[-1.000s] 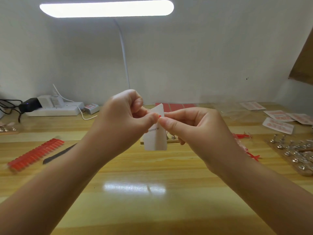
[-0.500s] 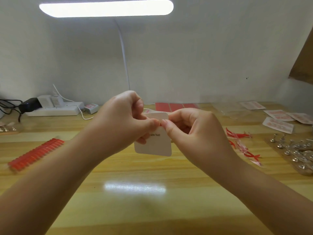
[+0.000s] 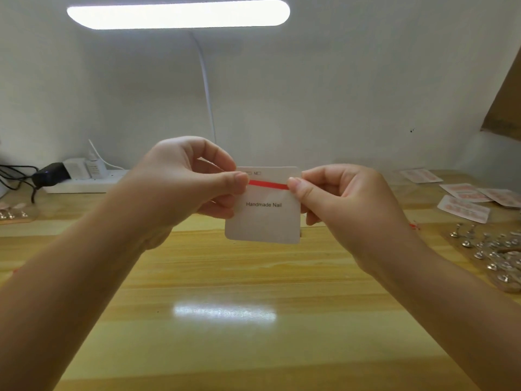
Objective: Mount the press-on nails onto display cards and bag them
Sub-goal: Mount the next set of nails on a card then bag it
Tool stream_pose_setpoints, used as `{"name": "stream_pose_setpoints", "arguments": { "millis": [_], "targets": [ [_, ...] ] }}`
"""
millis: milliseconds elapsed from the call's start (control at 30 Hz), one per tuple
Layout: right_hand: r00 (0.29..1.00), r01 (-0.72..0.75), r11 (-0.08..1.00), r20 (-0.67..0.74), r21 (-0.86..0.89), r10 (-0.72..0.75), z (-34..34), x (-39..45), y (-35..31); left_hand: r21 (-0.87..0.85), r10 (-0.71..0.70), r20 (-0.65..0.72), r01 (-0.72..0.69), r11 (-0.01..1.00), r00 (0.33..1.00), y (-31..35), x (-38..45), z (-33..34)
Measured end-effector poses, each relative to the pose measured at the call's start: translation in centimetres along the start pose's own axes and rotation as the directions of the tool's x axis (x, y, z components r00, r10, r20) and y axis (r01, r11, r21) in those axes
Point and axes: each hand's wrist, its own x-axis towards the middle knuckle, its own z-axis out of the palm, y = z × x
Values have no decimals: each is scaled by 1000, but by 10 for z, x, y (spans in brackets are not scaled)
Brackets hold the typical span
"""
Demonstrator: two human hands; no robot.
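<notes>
A white display card printed "Handmade Nail" is held upright above the wooden table, facing me. My left hand pinches its left edge with thumb and fingers. A thin red strip runs across the upper part of the card. My right hand pinches the right end of that strip at the card's right edge. The card's left margin is hidden behind my left thumb.
Bagged nail cards lie at the far right, with several metal nail stands in front of them. A white power strip with a black plug sits at the back left. A lamp glows overhead.
The card has turned to face me squarely and risen slightly. My hands have drawn apart, and the red strip now shows stretched across the card between them.
</notes>
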Motion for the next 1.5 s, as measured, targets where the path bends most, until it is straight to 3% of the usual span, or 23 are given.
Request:
{"name": "stream_pose_setpoints", "arguments": {
  "millis": [267,500,900,1167,1267,1367,1500],
  "targets": [
    [999,-44,993,19,114,42,-1,1,-2,44,100,-83,-97,994,992,-3,1,0],
    [999,41,998,14,47,-42,2,-3,-6,255,194,-117,-159,954,974,-9,2,-2],
    [989,139,990,38,20,-140,6,-8,-8,360,196,-122,-141,922,973,-6,1,-4],
    [979,179,982,89,57,-183,5,-7,-6,289,65,-71,-42,957,995,-5,2,-6],
    [984,142,981,85,131,-154,-1,-2,-5,266,-44,-27,50,963,999,-3,5,-8],
    [991,76,984,93,159,-92,-6,4,-3,222,-137,76,117,968,988,-6,8,-11],
    [998,7,983,53,185,-17,-7,8,4,31,-115,191,111,993,975,-9,8,-10]
  ]
}}
